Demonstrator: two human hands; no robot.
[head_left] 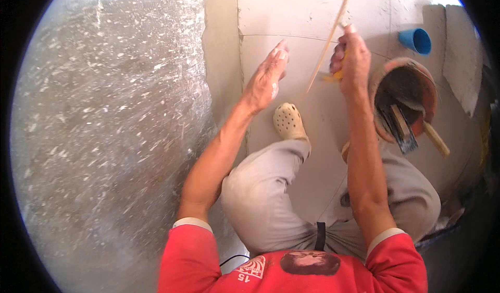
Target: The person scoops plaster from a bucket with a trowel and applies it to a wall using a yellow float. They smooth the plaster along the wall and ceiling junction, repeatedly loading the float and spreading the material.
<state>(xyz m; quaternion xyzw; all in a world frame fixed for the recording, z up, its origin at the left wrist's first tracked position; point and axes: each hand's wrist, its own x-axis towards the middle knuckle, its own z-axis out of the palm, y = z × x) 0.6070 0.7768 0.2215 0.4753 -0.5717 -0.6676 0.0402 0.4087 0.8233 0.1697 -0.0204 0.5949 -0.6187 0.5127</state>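
A yellow-handled tool [338,75] is sitting in the right hand [354,58], above the pale tiled floor [302,11] and ahead of the person's knees. The fingers of that hand are curling tightly around it, and a short, dull part is sticking out toward the left. A thin wooden stick [324,56] is slanting past the same hand, running from the upper edge of the view down to a tip between the two hands; whether the fingers are gripping it too, I cannot tell. The left hand [268,76] is hovering across from it, its fingers released and stretching forward, with white smears showing on the skin.

Nearer the body, a cream clog [289,122] with holes is resting on the floor below the hands. Just right of the right forearm, an orange bucket [428,82] is holding dark grey material, and a wooden handle [436,140] is jutting over its rim. Beyond the bucket, a blue cup [415,41] is sitting near some flat grey slabs [461,53].

On the far left, a grey surface [114,136] spattered with white is spreading out, a smooth beige-grey band [223,48] edging it. The person is wearing a red shirt [192,256] and grey trousers [260,199].
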